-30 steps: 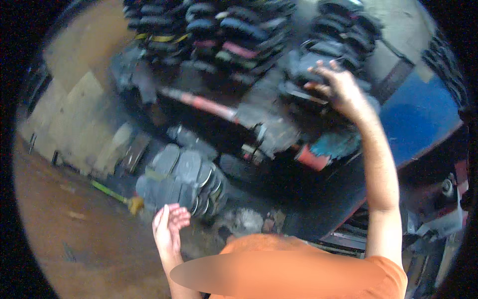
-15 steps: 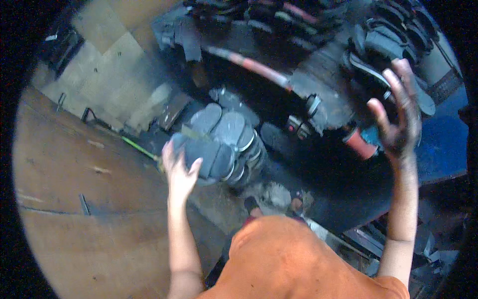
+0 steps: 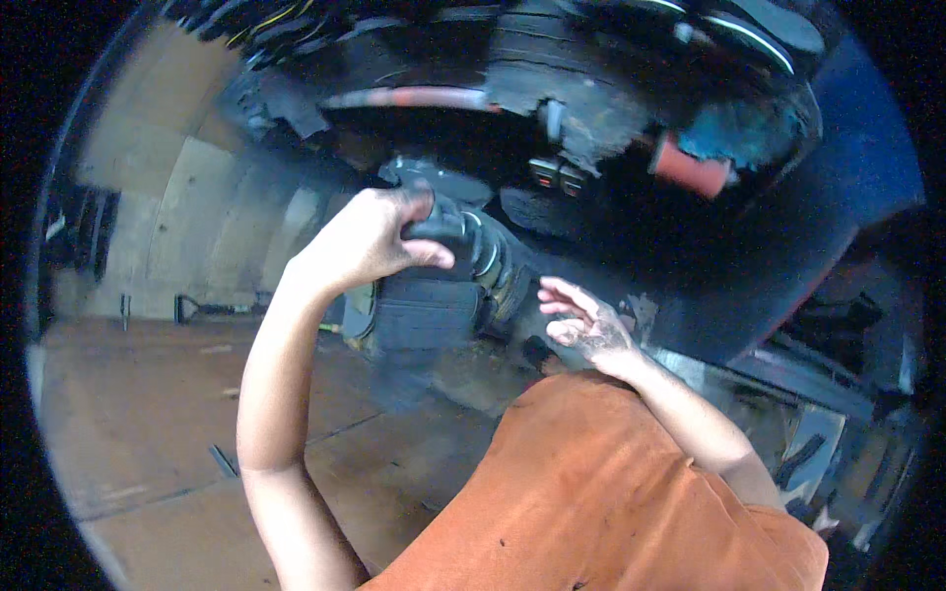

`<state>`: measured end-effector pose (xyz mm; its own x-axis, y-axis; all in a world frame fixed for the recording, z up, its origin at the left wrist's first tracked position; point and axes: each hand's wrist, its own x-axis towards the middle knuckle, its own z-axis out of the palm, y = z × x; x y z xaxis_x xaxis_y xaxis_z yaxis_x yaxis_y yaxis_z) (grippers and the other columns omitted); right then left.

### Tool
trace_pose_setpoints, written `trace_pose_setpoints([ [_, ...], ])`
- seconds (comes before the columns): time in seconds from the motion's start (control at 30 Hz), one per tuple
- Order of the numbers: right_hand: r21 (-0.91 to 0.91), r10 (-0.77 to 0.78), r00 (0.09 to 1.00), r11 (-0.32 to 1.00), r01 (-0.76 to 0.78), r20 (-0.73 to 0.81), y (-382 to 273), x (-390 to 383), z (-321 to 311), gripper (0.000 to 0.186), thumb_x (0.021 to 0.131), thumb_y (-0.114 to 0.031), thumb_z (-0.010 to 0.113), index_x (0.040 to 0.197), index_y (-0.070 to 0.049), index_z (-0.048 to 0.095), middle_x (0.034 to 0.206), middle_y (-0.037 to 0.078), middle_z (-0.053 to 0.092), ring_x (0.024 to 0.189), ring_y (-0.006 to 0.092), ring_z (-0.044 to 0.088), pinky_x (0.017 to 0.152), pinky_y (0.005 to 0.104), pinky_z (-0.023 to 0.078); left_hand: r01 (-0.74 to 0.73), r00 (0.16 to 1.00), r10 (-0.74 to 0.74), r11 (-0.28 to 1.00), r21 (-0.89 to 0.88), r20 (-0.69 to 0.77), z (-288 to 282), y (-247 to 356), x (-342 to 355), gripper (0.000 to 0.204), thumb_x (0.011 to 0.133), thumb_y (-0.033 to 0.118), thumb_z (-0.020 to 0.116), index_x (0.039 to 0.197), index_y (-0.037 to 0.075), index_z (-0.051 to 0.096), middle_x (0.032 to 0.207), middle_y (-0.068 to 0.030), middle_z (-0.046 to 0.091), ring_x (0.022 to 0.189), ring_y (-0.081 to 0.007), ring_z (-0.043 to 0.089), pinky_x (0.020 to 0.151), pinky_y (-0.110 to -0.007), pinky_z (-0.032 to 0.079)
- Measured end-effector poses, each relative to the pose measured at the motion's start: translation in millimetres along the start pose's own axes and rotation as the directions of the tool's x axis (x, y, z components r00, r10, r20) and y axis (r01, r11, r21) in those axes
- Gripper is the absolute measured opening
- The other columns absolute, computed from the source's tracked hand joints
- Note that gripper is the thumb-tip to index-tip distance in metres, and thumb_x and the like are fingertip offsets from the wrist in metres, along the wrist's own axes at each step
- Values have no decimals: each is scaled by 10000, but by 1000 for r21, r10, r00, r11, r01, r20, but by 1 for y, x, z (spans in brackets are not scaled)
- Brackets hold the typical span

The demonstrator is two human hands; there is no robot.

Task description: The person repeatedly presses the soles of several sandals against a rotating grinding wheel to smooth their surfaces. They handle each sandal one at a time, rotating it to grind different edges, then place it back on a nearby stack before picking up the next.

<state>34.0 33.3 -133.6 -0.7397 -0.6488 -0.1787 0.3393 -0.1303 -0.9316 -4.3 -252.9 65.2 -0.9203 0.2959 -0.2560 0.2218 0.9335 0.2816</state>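
My left hand (image 3: 370, 236) reaches over a stack of dark grey shoe soles (image 3: 419, 310), fingers and thumb curved round a dark sole bundle (image 3: 443, 225) near its top; part of that grip is hidden and blurred. My right hand (image 3: 581, 320), with dark smudges on it, is just right of the stack, fingers apart and slightly bent, holding nothing.
Racks of dark soles (image 3: 739, 34) run along the top. Below them are a red-white bar (image 3: 424, 97), a red cylinder (image 3: 690, 169) and teal material (image 3: 734, 128). A blue-black bench surface (image 3: 847, 128) is at right; brown flooring (image 3: 148, 414) is at left.
My left hand has risen onto the top of the sole stack and closed round it. My right hand has come down from the soles at upper right to beside the stack. The view has swung round.
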Motion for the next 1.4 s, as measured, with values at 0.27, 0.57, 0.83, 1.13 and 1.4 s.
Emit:
trace_pose_setpoints([
  [0.27,-65,-230,952,973,221,-203,-10,0,-75,1196,696,-475,875,1571,-54,178,1519,177,373,1394,278,372,1172,413,280,5,1000,1,778,-629,10,88,113,112,375,856,274,758,1086,-17,707,914,-139,725,843,-188,683,806,-334,527],
  [0.57,-915,-465,797,309,-261,-385,4,-12,-110,1171,636,-382,862,1574,-185,189,1454,306,289,1337,469,332,1048,608,291,-60,900,-314,597,-800,-302,205,172,160,377,885,258,734,1156,0,689,1001,-192,731,976,-245,723,843,-366,539],
  [0.83,-927,-555,747,286,-242,-366,12,17,-143,989,612,-230,816,1494,-239,368,1452,263,334,1348,432,325,1041,611,285,-62,859,-255,808,-586,-443,187,186,198,286,890,295,727,980,23,733,836,-215,707,784,-317,730,690,-375,546],
  [1.13,-868,-308,870,442,-227,-385,5,14,-162,792,663,-239,803,1394,-152,512,1473,283,313,1334,462,314,1091,601,253,-48,877,-166,904,-425,-452,191,184,221,238,897,252,713,890,14,716,749,-228,673,686,-380,689,602,-420,533],
  [1.4,-959,-475,848,252,-125,-235,12,8,-164,760,656,-255,811,1364,-181,545,1494,287,287,1377,468,268,1107,623,247,-75,855,-202,862,-501,-477,182,194,194,147,900,153,696,969,24,709,833,-216,699,731,-368,705,636,-404,561],
])
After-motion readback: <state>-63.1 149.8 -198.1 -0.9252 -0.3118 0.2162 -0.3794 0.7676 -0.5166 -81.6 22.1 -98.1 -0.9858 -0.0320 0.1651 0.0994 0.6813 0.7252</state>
